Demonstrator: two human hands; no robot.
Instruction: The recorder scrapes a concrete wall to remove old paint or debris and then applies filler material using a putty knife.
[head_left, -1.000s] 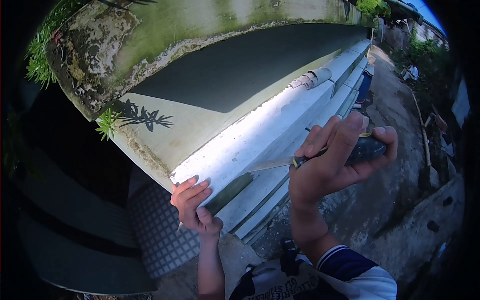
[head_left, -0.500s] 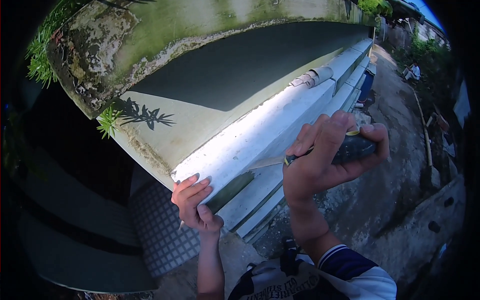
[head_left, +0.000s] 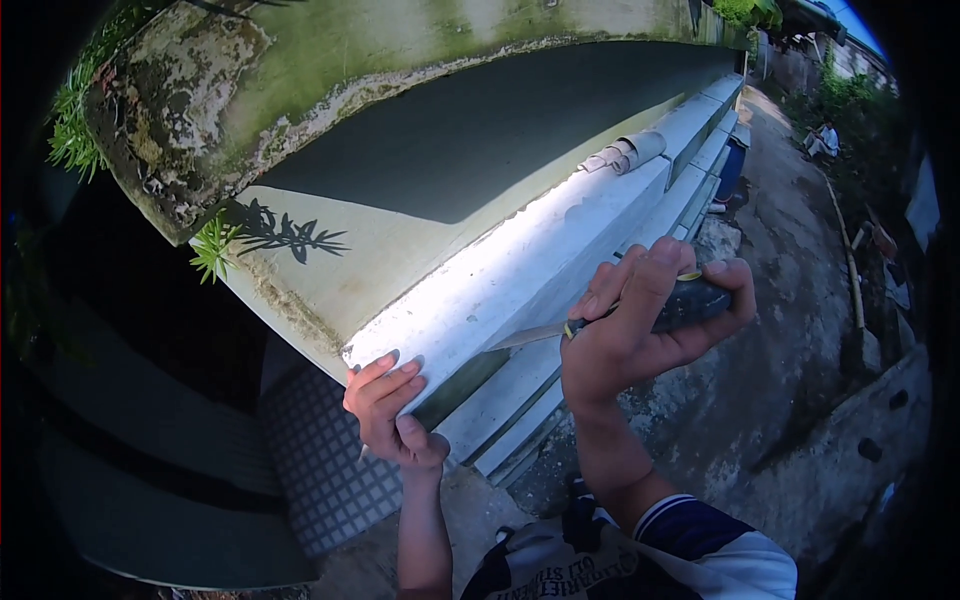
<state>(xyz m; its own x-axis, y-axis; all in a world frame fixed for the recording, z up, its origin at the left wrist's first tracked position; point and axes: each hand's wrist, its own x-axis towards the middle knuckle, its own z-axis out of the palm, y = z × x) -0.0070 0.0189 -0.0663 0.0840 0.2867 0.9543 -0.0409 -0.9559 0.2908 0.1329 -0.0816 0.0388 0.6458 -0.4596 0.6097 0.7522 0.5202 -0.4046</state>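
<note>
Since the earlier frame, the right hand (head_left: 625, 335) and its tool (head_left: 692, 303) have slid a little toward nine o'clock, and the blade (head_left: 525, 336) tip now lies slightly lower; the left hand (head_left: 385, 408) has hardly moved. From the left, a plant (head_left: 212, 247) sits just past nine o'clock, and grid tiles (head_left: 325, 460) spread between seven and eight. Beside them, the left hand clasps the near end of the white ledge (head_left: 455, 315), fingers bent over the top and thumb underneath; its forearm rises from half past six. From there the ledge runs toward one o'clock, bearing curled pieces (head_left: 625, 153) farther along. At the ledge's lower side edge is the blade's tip, pointing between eight and nine; whether it touches cannot be told. At three o'clock the right hand grips the tool's dark, yellow-trimmed handle, fingers curled round it, the forearm coming up from five and leaning toward eleven. Rightmost runs the path (head_left: 790, 235).
</note>
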